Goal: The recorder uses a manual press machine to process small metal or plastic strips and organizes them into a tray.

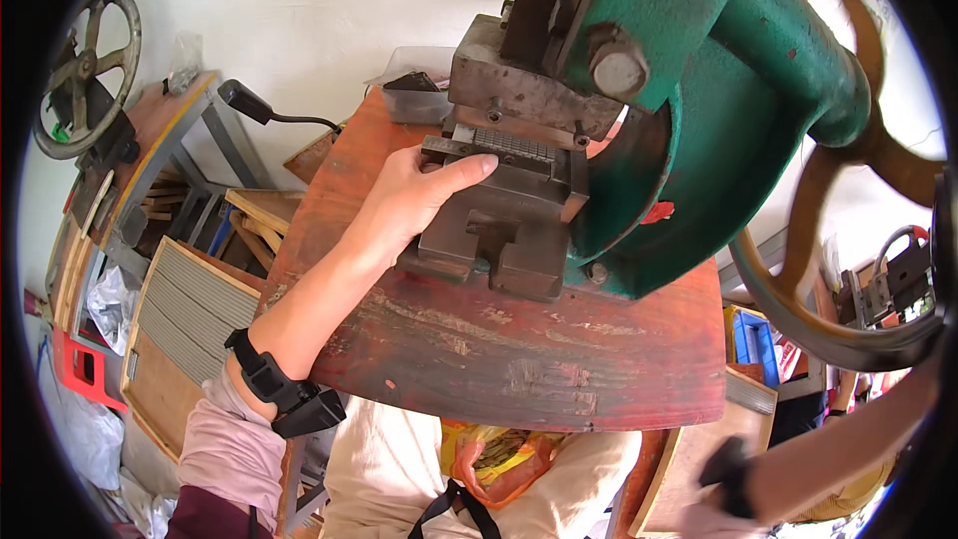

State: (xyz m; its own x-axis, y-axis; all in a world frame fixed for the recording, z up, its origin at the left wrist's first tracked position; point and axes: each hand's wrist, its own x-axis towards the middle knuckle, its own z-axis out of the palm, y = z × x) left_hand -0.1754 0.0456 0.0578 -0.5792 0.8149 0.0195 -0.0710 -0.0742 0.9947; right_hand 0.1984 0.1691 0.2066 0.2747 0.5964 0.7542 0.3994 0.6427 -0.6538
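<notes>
My left hand (417, 198) reaches in from the lower left to the steel die block (519, 190) on the bed of a green hand press (738, 110). Its thumb lies along a narrow metal bar (445, 148) at the die's front, and the other fingers curl round the bar's left end, partly hidden. Just behind the bar is a ridged metal strip (514, 146), under the press's upper steel block (529, 95). On the right, my blurred right forearm stretches up toward the rim of the press's large handwheel (798, 339); the dark picture edge hides that hand's fingers.
The press stands on a worn reddish wooden table (479, 359). A clear plastic box (414, 105) sits at its back left. In my lap lies an orange-yellow bag (504, 464) with small pieces in it. Wooden trays (190, 309) and another handwheel (88, 65) are at the left.
</notes>
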